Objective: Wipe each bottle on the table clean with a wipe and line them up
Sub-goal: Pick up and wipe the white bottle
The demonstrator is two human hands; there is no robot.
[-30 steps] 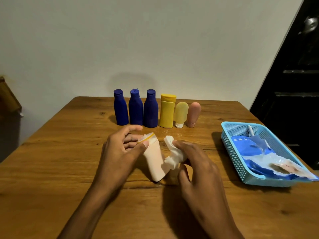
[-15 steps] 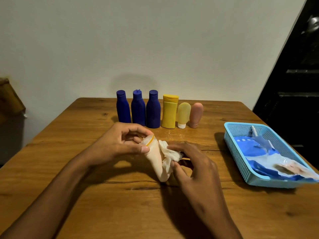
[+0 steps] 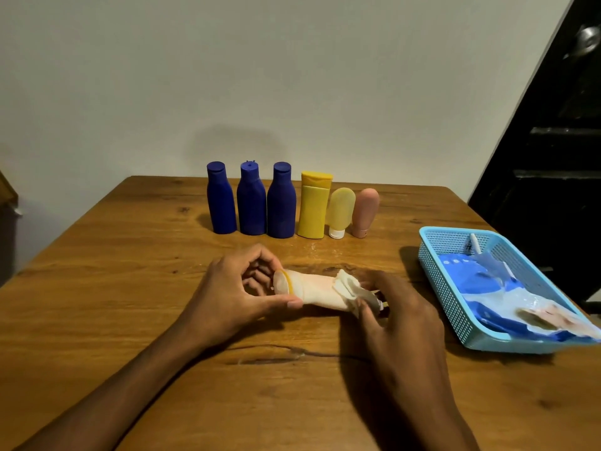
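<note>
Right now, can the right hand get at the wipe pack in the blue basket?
Probably not freely: the right hand holds a wipe against the pale bottle. The path to the blue basket and wipe pack looks unobstructed.

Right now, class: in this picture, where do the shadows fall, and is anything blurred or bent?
Head view: a soft shadow of the bottles on the wall behind; the basket casts a dark patch to its left; both arms shade the table under them; the door edge slants, wide-angle; the wipe pack in the basket looks smeared.
</note>
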